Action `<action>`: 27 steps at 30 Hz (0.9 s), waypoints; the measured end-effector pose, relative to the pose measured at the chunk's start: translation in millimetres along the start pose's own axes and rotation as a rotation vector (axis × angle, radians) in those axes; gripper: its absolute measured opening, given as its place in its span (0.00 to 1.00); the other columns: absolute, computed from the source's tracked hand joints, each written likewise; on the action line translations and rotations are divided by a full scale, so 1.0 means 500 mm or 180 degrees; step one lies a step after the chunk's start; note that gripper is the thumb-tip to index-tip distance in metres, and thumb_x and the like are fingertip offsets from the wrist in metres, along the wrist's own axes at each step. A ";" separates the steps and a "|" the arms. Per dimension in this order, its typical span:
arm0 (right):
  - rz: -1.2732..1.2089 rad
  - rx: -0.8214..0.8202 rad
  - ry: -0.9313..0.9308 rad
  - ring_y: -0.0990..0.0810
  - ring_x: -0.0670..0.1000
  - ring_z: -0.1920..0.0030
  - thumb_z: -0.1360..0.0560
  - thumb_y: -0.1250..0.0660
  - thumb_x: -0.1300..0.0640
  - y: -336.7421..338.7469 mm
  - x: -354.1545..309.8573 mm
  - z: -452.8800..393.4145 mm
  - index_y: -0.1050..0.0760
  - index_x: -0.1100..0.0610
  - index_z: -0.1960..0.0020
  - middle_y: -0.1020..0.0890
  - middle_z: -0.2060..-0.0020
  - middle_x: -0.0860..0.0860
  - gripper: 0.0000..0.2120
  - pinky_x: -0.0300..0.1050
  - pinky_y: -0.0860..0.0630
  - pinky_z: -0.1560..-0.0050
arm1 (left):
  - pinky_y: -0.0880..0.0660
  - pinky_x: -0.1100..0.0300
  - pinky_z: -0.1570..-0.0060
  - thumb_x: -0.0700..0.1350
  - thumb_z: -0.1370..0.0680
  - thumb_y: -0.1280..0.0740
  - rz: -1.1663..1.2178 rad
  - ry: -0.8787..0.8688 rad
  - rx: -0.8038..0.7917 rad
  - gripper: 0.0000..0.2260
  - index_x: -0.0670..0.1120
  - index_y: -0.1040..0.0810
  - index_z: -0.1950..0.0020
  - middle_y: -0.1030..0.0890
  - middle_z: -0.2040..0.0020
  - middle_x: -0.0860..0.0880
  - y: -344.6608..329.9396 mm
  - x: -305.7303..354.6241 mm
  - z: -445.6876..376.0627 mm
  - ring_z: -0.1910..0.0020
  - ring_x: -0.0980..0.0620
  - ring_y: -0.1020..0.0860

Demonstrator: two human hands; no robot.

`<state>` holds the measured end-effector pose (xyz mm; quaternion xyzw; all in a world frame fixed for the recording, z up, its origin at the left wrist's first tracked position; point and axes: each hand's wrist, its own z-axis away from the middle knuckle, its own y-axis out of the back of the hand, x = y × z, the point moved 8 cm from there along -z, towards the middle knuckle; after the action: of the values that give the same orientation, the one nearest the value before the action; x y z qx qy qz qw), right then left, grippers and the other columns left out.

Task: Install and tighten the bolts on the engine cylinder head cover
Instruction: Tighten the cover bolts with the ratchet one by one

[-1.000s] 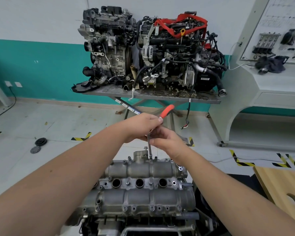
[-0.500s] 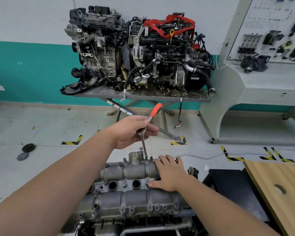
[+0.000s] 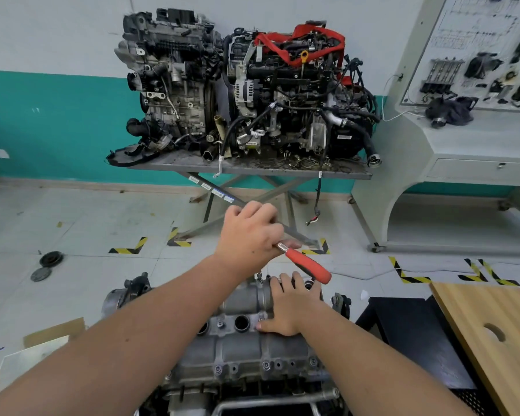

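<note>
The cover [image 3: 246, 352] sits low in the middle of the view, bolted-face up on the engine block, reaching from the person's forearms toward the far end. It is a cast grey metal part: stiff, heavy, and not likely to shift under a hand. Its skin looks dull and possibly oily, so a flat palm is a safer brace than fingertips alone.

The left hand [image 3: 249, 232] is clenched around the ratchet [image 3: 303, 262] near its head, fingers wrapped over the metal neck, with the red handle sticking out to the right and down. Below the fist a thin extension drops toward a bolt [image 3: 258, 276] at the far edge of the cover; whether the socket is seated on it I cannot tell, as the wrist hides the joint.

The right hand [image 3: 288, 307] lies flat on the cover, fingers straight and spread over the far ridge, thumb near a plug hole [image 3: 241, 322]. It grasps nothing; it steadies.

The ratchet is light and rigid. Held close to the head it spins quickly with little torque, which suits running a bolt down. For the final tightening the better place to take hold is, in my judgement, out on the red handle, where the rubber gives friction and leverage. The bolts are small and easy to cross-thread in soft aluminium, so each should start gently.
</note>
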<state>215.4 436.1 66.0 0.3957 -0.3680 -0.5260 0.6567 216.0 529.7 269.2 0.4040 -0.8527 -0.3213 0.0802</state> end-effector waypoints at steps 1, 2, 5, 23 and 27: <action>0.0017 -0.0017 -0.0009 0.56 0.63 0.21 0.32 0.45 0.21 -0.004 0.000 -0.002 0.62 0.54 0.19 0.54 0.20 0.53 0.56 0.80 0.59 0.34 | 0.30 0.51 0.62 0.63 0.24 0.38 0.0127 0.0324 -0.0048 0.23 0.46 0.24 0.67 0.21 0.57 0.47 -0.007 -0.011 0.007 0.59 0.44 0.23; 0.0053 -0.0036 -0.0025 0.57 0.63 0.21 0.32 0.45 0.21 -0.008 -0.001 -0.004 0.62 0.54 0.19 0.55 0.20 0.53 0.56 0.80 0.61 0.34 | 0.29 0.51 0.60 0.63 0.24 0.38 0.0359 0.0722 -0.0169 0.22 0.45 0.22 0.63 0.21 0.53 0.46 -0.019 -0.024 0.017 0.56 0.44 0.23; 0.0204 -0.0093 -0.0102 0.61 0.63 0.21 0.33 0.47 0.19 -0.015 -0.001 -0.014 0.63 0.54 0.19 0.56 0.19 0.54 0.57 0.79 0.61 0.35 | 0.25 0.53 0.52 0.58 0.19 0.41 0.2099 0.2185 -0.0434 0.15 0.50 0.23 0.43 0.24 0.46 0.52 -0.064 -0.059 0.069 0.50 0.56 0.24; 0.0552 -0.0384 -0.0192 0.65 0.68 0.22 0.31 0.49 0.21 -0.011 -0.007 -0.021 0.67 0.56 0.20 0.61 0.20 0.59 0.57 0.74 0.68 0.30 | 0.21 0.50 0.51 0.54 0.16 0.44 0.4410 0.4685 -0.0915 0.13 0.47 0.28 0.48 0.20 0.70 0.47 -0.135 -0.088 0.100 0.69 0.47 0.18; 0.0477 -0.0380 -0.0162 0.65 0.68 0.22 0.31 0.48 0.21 -0.011 -0.006 -0.019 0.66 0.56 0.20 0.60 0.20 0.59 0.57 0.74 0.66 0.29 | 0.24 0.46 0.43 0.56 0.16 0.46 0.4246 0.4252 -0.1373 0.14 0.48 0.28 0.42 0.17 0.65 0.47 -0.120 -0.078 0.097 0.59 0.46 0.15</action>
<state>220.9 439.6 56.7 0.3137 -0.3812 -0.5063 0.7071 260.8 554.1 199.7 -0.0871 -0.6081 -0.0635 0.7865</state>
